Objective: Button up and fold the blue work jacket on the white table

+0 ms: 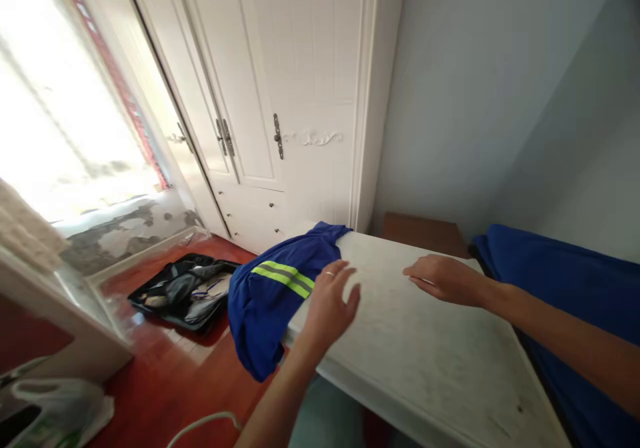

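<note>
Head view: well left of the left hand [330, 301], on the floor [155, 375], note an open black suitcase [196, 326]. Just left of that hand, draped partly on the desk [400, 328] and partly over its edge, find the blue garment [273, 305] with its yellow-green band [285, 279]. For good handling, probably best to support the overhanging part from below, lift rather than drag, and keep the band untwisted. At the garment's right border, left hand relaxed, fingers spread, thumb apart, apparently gripping nothing; impossible to tell whether touching. Forearm slanting up from below, seemingly well placed for steadying. Farther right, right hand above the desk, back upward, fingers together and bent, nothing visible within; cannot tell how tightly closed. Beyond, right of that hand, see blue fabric [550, 275].
</note>
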A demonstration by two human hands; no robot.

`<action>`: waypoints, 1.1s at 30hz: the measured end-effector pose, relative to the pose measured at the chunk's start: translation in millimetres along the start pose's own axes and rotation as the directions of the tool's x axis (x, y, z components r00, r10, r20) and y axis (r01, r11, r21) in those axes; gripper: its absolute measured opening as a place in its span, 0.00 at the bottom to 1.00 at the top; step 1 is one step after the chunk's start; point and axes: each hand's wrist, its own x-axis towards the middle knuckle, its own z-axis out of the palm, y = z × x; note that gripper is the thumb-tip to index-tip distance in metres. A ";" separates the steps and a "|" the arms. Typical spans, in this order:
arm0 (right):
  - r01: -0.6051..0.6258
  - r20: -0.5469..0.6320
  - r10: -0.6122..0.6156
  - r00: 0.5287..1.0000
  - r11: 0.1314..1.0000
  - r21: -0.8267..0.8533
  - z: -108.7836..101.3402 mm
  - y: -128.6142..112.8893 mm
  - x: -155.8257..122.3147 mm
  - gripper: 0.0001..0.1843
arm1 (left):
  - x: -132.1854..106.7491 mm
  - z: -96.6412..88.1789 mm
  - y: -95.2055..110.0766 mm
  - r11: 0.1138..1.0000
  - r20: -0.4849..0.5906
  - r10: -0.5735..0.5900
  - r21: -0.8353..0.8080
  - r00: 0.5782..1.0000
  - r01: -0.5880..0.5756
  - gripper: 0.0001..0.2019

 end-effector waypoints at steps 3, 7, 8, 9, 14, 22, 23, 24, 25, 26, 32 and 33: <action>0.002 0.066 -0.005 0.998 0.999 0.048 12.9 -15.8 41.1 0.20 | -9.5 -33.4 -58.7 0.871 0.001 -0.318 0.396 0.948 0.292 0.29; -0.134 0.169 0.126 0.978 0.991 0.032 36.7 -28.2 102.0 0.29 | -25.2 -46.5 -93.7 0.795 0.107 -0.464 0.489 0.879 0.360 0.34; -0.154 0.179 0.148 0.973 0.988 0.020 44.7 -30.6 115.2 0.32 | -28.2 -45.4 -95.8 0.818 0.091 -0.447 0.446 0.890 0.364 0.27; -0.169 0.189 0.164 0.968 0.986 0.006 53.0 -33.2 126.8 0.35 | -30.4 -43.8 -96.5 0.840 0.062 -0.428 0.396 0.902 0.371 0.19; -0.199 0.207 0.207 0.956 0.978 -0.059 84.0 -50.0 162.3 0.42 | -31.7 -45.3 -94.3 0.890 -0.058 -0.411 0.191 0.910 0.414 0.11; -0.207 0.068 0.209 0.976 0.978 -0.029 80.0 -45.3 171.5 0.37 | -40.6 -78.7 -44.9 0.857 -0.154 -0.341 -0.456 0.927 0.240 0.22; -0.217 0.057 0.218 0.974 0.976 -0.015 78.1 -44.5 171.3 0.35 | -41.0 -84.2 -34.5 0.813 -0.145 -0.350 -0.537 0.925 0.224 0.23; -0.230 0.045 0.230 0.972 0.973 -0.001 76.3 -44.3 171.3 0.32 | -41.4 -90.0 -24.8 0.783 -0.134 -0.345 -0.587 0.929 0.207 0.23; -0.243 0.035 0.243 0.969 0.970 0.014 74.4 -44.8 171.6 0.28 | -42.2 -95.7 -16.4 0.764 -0.120 -0.330 -0.617 0.936 0.190 0.23; -0.255 0.026 0.255 0.967 0.966 0.030 72.3 -45.8 172.3 0.24 | -43.9 -101.4 -9.5 0.747 -0.114 -0.320 -0.640 0.941 0.177 0.23; -0.333 -0.013 0.337 0.942 0.937 0.108 49.3 -50.1 174.7 0.15 | -77.9 -131.4 1.1 0.575 -0.204 -0.542 -0.797 0.816 0.183 0.22; -0.342 -0.021 0.347 0.938 0.932 0.117 41.8 -49.3 173.5 0.14 | -84.7 -136.1 0.7 0.547 -0.210 -0.585 -0.815 0.784 0.190 0.22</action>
